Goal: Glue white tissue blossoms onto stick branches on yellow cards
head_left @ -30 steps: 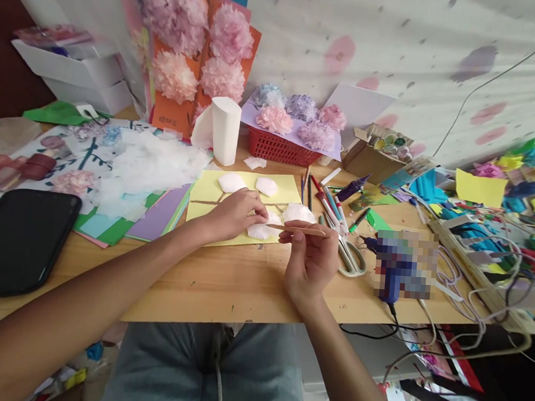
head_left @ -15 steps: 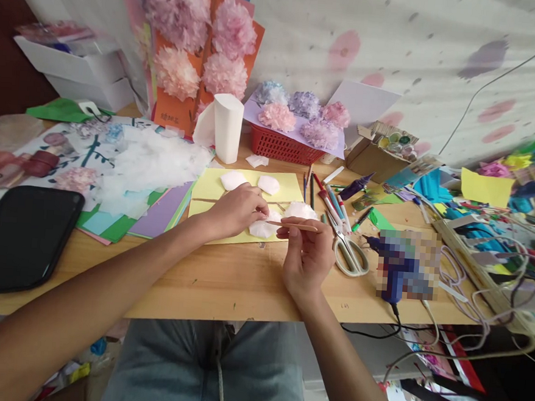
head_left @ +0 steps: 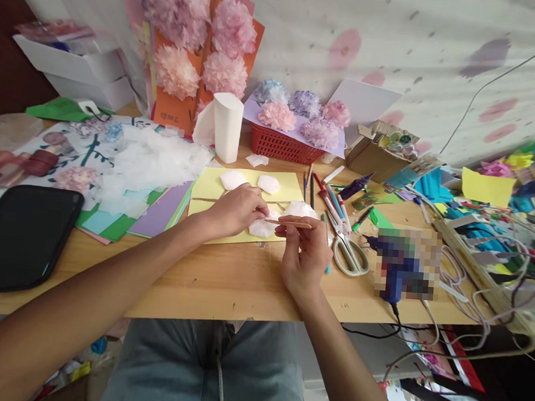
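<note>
A yellow sheet of paper (head_left: 208, 187) lies on the wooden table (head_left: 225, 283), with several white tissue flowers on it. My left hand (head_left: 234, 210) is closed, its fingertips pinching and pressing one white tissue flower (head_left: 260, 229) near the sheet's front edge. My right hand (head_left: 304, 255) is closed round a thin wooden stick (head_left: 288, 224), held level with its tip pointing left at that flower. Two more white flowers (head_left: 232, 179) sit further back on the sheet.
Scissors (head_left: 349, 252), pens and a blue glue gun (head_left: 395, 276) lie right of my hand. A black tablet (head_left: 17, 238) sits at the left. White tissue and coloured papers (head_left: 146, 161), a paper roll (head_left: 227, 127) and a red basket (head_left: 283, 146) stand behind.
My right hand and the stick have shifted slightly left, towards the flower under my left hand. My left hand has stayed on the flower.
</note>
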Demonstrator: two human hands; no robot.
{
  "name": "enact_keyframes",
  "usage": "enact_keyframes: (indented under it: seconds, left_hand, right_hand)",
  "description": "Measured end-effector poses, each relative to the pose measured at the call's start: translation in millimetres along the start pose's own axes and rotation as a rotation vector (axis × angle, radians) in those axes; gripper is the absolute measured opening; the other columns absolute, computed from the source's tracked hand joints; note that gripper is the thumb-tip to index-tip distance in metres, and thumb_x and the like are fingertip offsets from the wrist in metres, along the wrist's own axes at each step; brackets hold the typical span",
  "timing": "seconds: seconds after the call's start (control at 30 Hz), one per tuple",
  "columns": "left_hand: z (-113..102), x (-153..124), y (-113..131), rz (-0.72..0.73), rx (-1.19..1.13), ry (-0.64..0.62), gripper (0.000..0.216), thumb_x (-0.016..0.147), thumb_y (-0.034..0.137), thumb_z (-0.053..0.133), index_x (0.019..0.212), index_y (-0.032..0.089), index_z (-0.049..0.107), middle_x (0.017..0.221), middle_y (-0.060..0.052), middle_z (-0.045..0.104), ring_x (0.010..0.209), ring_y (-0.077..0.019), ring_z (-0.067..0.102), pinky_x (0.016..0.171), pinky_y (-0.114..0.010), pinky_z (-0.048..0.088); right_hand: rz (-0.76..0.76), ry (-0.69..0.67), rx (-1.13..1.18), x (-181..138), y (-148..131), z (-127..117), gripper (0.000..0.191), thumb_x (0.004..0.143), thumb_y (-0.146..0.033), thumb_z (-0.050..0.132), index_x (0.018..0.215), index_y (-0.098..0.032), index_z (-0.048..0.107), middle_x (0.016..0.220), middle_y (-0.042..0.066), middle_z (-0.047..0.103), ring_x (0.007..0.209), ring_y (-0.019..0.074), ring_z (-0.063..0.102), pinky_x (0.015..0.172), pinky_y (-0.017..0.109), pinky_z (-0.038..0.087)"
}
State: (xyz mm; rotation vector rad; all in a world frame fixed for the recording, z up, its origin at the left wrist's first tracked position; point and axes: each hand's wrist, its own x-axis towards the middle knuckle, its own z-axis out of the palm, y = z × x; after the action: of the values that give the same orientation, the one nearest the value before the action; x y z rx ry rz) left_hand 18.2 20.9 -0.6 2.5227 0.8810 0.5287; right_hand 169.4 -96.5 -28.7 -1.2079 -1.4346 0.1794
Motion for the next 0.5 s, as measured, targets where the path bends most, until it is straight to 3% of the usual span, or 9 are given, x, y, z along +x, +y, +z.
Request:
enact_keyframes:
  seconds: [0.2,0.5]
  left_hand:
    - [-1.9,0.3,0.0,0.016,-0.069,0.053,0.025,0.087,0.014,0.059,0.092,0.020,0.082,0.088,-0.007,0.075,0.086,-0.0213,0.066,0.081,-0.034,0.049]
    - [-17.5,-3.4,2.7,-0.191,-0.112,0.231,0.026,0.089,0.016,0.057,0.097,0.021,0.081,0.102,-0.005,0.078,0.093,-0.0210,0.069,0.087,-0.034,0.053]
  right_hand:
    - [0.012,-0.003,0.004,0.0,-0.6,0.0,0.010,0.101,-0.021,0.050,0.106,-0.024,0.058,0.099,0.003,0.070,0.075,0.0137,0.071,0.068,0.031,0.063]
    - [0.045,-0.007,0.013,-0.2,-2.1,0.8,0.010,0.101,-0.021,0.050,0.107,-0.024,0.058,0.100,0.003,0.070,0.074,0.0131,0.072,0.067,0.029,0.063]
